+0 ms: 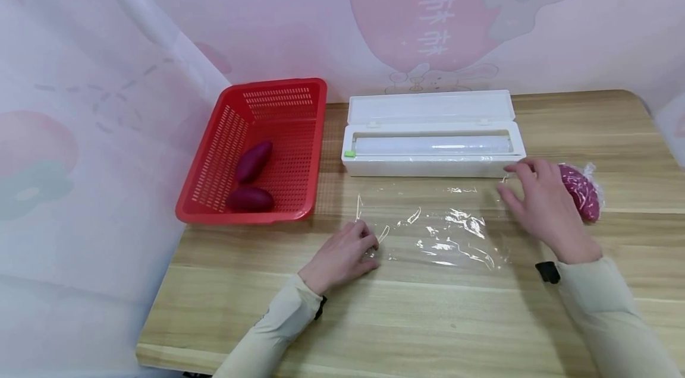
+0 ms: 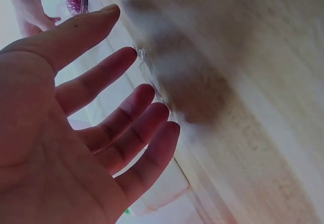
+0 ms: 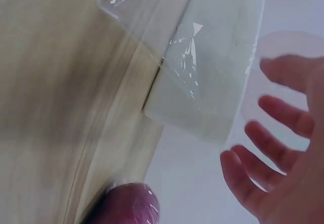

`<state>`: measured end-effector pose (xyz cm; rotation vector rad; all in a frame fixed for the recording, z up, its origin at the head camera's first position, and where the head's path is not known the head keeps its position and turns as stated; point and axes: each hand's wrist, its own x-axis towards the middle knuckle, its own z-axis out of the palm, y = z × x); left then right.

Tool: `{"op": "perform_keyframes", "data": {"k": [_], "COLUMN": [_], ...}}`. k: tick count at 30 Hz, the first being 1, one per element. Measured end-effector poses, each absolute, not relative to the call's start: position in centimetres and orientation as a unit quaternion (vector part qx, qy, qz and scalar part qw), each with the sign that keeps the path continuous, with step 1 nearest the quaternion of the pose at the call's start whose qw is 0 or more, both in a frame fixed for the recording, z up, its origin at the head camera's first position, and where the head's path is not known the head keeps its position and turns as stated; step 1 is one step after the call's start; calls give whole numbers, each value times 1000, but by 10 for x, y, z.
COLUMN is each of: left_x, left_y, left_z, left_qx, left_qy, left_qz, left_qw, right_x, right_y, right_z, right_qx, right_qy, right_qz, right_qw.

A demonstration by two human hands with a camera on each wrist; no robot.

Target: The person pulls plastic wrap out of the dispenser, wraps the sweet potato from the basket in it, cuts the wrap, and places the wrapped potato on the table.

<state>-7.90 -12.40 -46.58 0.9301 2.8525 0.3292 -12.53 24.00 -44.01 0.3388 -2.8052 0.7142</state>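
Observation:
A sheet of clear plastic wrap [image 1: 428,229] lies on the table, running out from the white wrap dispenser box [image 1: 433,167], whose lid stands open. My left hand [image 1: 342,253] is at the sheet's left edge; in the left wrist view its loosely bent fingertips [image 2: 144,95] touch the crinkled film. By the front right corner of the box is my right hand [image 1: 543,202], with spread fingers [image 3: 276,115] and nothing held. Just right of that hand sits a purple sweet potato [image 1: 580,191] wrapped in film, partly hidden by the hand.
At the back left stands a red plastic basket [image 1: 316,146] holding two bare purple sweet potatoes [image 1: 254,161]. A small green cutter slider [image 1: 350,154] sits at the box's left end. Printed cloth walls [image 1: 299,27] border the wooden table [image 1: 417,330] behind and left.

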Motion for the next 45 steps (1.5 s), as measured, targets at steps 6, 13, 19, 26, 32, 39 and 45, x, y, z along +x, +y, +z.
{"op": "perform_keyframes", "data": {"k": [6, 13, 19, 26, 32, 39, 45], "left_x": [-77, -74, -72, -73, -73, -81, -112], "left_y": [-125, -126, -128, -127, -123, -135, -168], "left_z": [-464, -460, -455, -440, -407, -357, -322], "left_qx": [310, 307, 308, 337, 400, 421, 346], "left_qy": [943, 944, 944, 931, 902, 891, 921], "left_qz": [106, 106, 100, 115, 146, 171, 172], "left_qw": [57, 63, 62, 78, 77, 20, -37], "right_x": [-147, -159, -160, -160, -156, -154, -156], "right_y": [239, 240, 239, 241, 242, 241, 236], "right_z": [-442, -446, -449, -449, -452, -453, -452], "right_qx": [94, 108, 106, 106, 105, 97, 100], "right_qy": [-951, -952, -954, -952, -950, -946, -944], "right_qz": [275, 280, 279, 280, 278, 284, 281], "right_qw": [108, 56, 33, 63, 99, 125, 144]}}
